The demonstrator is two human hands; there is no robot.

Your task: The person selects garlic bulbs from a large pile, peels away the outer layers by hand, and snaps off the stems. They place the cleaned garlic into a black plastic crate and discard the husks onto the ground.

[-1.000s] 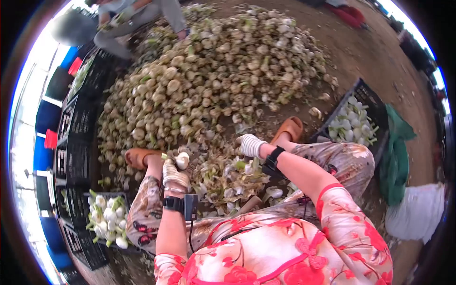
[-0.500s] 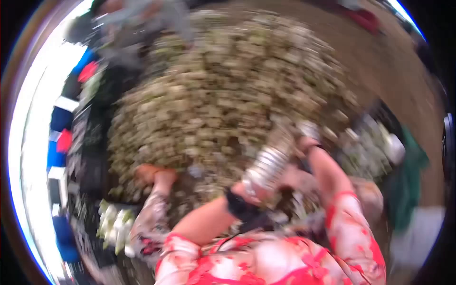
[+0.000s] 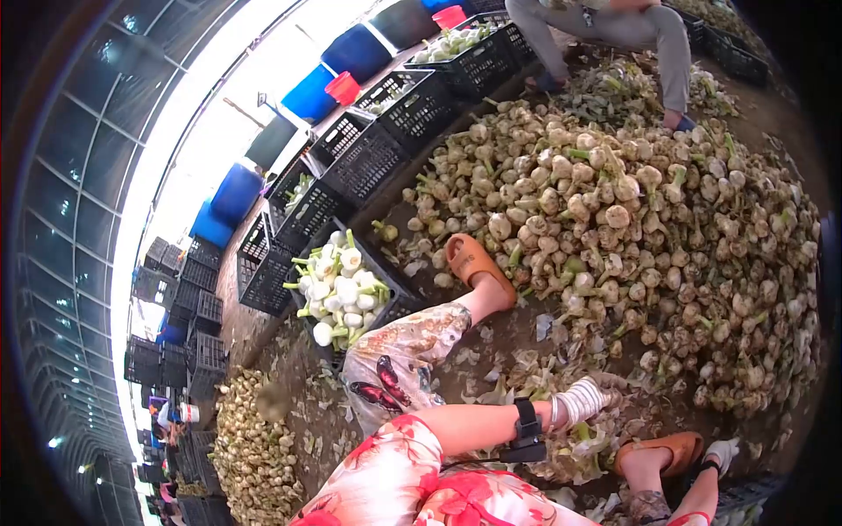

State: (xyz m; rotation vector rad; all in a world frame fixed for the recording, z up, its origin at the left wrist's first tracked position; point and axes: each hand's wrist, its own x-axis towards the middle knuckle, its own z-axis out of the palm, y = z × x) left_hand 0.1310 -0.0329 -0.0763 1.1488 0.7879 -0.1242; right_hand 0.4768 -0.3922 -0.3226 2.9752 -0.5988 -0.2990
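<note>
My left hand, its wrist wound with white strips below a black band, reaches over loose garlic skins in front of me. Its fingers blend into the skins, so I cannot tell what they hold. Down at the lower right, my right hand is in a white glove, beside my orange slipper and close to the edge of a black crate. A large heap of unpeeled garlic bulbs spreads beyond both hands. Cleaned white garlic fills a crate to my left.
Black plastic crates form a row at the left, with blue barrels and a red bucket behind. Another person sits at the far side of the heap. A second garlic pile lies at lower left.
The view has swung to the left, bringing the crates and the other person into sight. My hands, close together before, are now apart, the right one over by the lower-right crate.
</note>
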